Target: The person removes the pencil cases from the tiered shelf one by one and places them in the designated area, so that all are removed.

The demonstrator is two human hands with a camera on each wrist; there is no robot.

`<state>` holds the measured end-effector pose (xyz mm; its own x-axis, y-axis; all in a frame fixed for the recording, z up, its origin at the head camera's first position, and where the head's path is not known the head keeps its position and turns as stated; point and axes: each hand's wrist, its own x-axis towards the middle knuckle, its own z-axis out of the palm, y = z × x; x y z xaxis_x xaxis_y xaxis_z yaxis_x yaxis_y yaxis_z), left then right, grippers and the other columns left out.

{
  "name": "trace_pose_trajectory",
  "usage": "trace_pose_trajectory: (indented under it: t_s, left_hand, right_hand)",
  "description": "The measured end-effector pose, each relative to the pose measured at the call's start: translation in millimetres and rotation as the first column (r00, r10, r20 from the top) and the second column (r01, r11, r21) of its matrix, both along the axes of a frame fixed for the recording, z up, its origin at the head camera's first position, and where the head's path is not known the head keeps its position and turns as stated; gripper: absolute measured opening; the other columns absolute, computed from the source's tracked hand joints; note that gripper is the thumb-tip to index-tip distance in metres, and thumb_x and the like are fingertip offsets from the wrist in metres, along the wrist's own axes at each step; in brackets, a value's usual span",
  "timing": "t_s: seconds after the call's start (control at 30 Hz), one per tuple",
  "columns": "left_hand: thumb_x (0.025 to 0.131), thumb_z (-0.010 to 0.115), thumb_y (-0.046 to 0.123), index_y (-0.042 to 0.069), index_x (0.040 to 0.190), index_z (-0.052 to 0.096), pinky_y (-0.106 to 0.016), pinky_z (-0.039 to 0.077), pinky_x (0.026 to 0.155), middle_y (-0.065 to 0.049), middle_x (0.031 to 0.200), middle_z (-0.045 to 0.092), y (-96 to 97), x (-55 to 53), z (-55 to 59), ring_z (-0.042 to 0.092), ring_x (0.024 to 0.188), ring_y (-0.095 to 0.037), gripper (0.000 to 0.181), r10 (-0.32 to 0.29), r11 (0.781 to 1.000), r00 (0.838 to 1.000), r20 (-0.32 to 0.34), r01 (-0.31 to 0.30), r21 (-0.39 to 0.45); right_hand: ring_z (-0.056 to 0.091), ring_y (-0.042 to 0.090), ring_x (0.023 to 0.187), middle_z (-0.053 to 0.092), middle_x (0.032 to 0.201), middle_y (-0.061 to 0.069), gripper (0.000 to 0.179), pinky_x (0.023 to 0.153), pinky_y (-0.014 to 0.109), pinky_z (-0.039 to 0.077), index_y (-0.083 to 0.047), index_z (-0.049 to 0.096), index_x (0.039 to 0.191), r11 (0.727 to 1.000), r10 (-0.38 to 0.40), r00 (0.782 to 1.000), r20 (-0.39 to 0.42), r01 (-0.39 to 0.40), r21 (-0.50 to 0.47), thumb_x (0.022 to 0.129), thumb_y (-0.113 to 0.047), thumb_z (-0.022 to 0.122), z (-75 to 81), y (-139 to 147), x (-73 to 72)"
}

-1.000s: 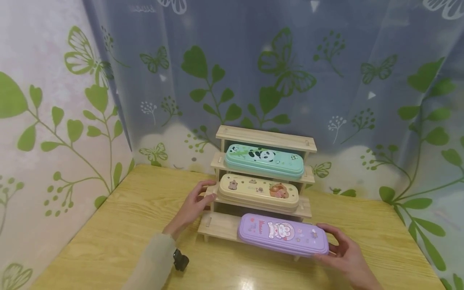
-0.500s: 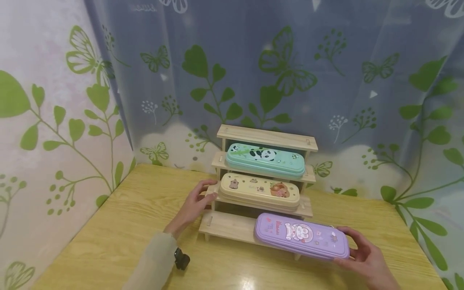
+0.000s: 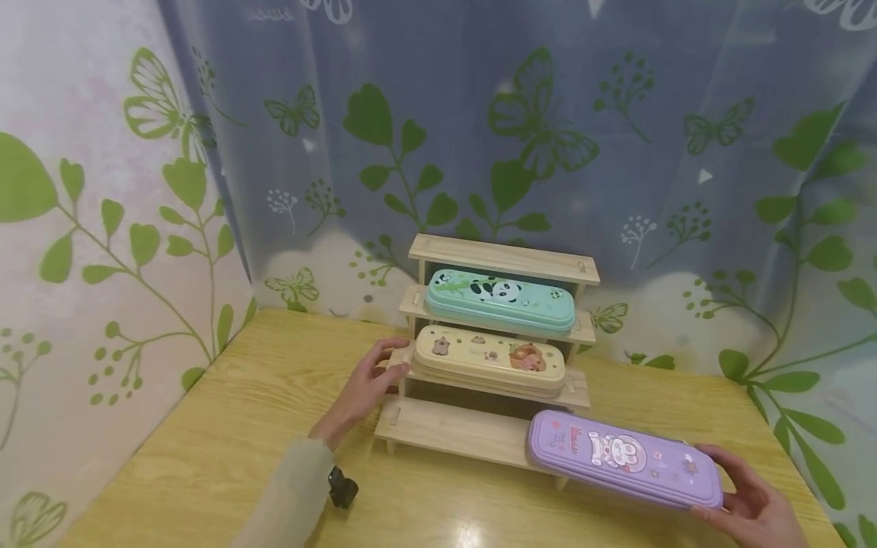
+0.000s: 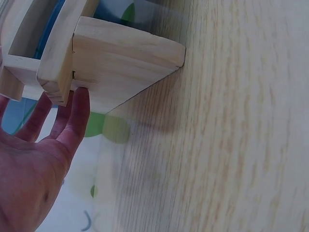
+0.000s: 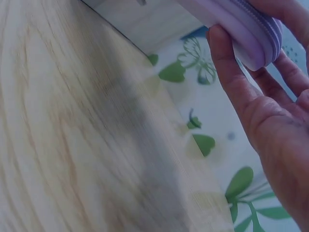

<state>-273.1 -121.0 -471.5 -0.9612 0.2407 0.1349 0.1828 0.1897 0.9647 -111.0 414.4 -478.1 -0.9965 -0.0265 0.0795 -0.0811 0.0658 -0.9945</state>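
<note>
My right hand (image 3: 759,504) grips the right end of a purple pencil case (image 3: 620,459) with a rabbit print. The case's left end overlaps the right end of the lowest step of a wooden stepped rack (image 3: 452,432); the rest sticks out over the table. In the right wrist view, the thumb and fingers lie round the zipped end of the purple case (image 5: 246,34). My left hand (image 3: 363,390) holds the left end of the rack's second step, its fingers at the wooden side panel (image 4: 120,53) in the left wrist view.
A cream pencil case (image 3: 489,358) lies on the second step. Above it, a mint panda pencil case (image 3: 500,298) lies on the third step. The wood-grain table (image 3: 226,426) ends at a patterned curtain (image 3: 452,137) behind the rack.
My right hand has drawn the purple pencil case to the right, baring most of the lowest step. The left hand and the rack have stayed in place.
</note>
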Motion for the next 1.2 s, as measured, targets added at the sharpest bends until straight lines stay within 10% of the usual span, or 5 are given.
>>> trace_pose_trajectory:
  t_s: [0.3,0.57,0.9,1.2]
  left_hand:
    - [0.105,0.058,0.031,0.027,0.145,0.050,-0.043,0.060,0.091,-0.017,0.145,0.051,2.6,0.3,-1.2,0.064,0.115,-0.042,0.041,0.020,1.000,1.000,0.021,-0.020,0.008]
    - [0.105,0.058,0.030,0.027,0.145,0.049,-0.041,0.060,0.090,-0.017,0.143,0.051,-1.4,3.3,-0.4,0.065,0.112,-0.038,0.041,0.029,1.000,0.999,0.037,-0.029,0.011]
    - [0.105,0.056,0.025,0.020,0.147,0.048,-0.039,0.061,0.088,-0.020,0.142,0.051,0.8,-0.3,-2.1,0.063,0.113,-0.042,0.043,0.029,0.999,0.999,0.013,-0.030,0.020]
    - [0.106,0.055,0.025,0.022,0.147,0.047,-0.038,0.060,0.089,-0.019,0.140,0.052,3.7,-2.2,-1.2,0.063,0.114,-0.042,0.042,0.012,1.000,1.000,0.028,-0.013,0.026]
  right_hand:
    - [0.070,0.007,0.102,0.062,0.139,-0.012,0.083,0.078,0.022,0.061,-0.013,0.056,0.144,0.971,0.075,0.969,-0.237,-0.125,-0.203,0.079,0.039,0.049,-3.2,31.4,16.9]
    - [0.067,0.008,0.113,0.064,0.139,-0.001,0.083,0.084,0.022,0.060,-0.001,0.053,0.144,0.938,-0.021,0.940,-0.342,-0.099,-0.331,0.076,0.044,0.041,1.8,40.8,28.8]
    - [0.074,0.012,0.091,0.061,0.128,-0.005,0.067,0.077,0.021,0.061,-0.008,0.058,0.133,0.913,-0.249,0.935,-0.251,0.140,-0.382,0.083,0.037,0.049,6.5,21.4,27.7]
    - [0.073,0.004,0.082,0.057,0.120,-0.006,0.060,0.071,0.016,0.059,-0.012,0.056,0.120,0.861,-0.457,0.877,-0.151,0.394,-0.321,0.080,0.032,0.061,13.8,0.8,16.5]
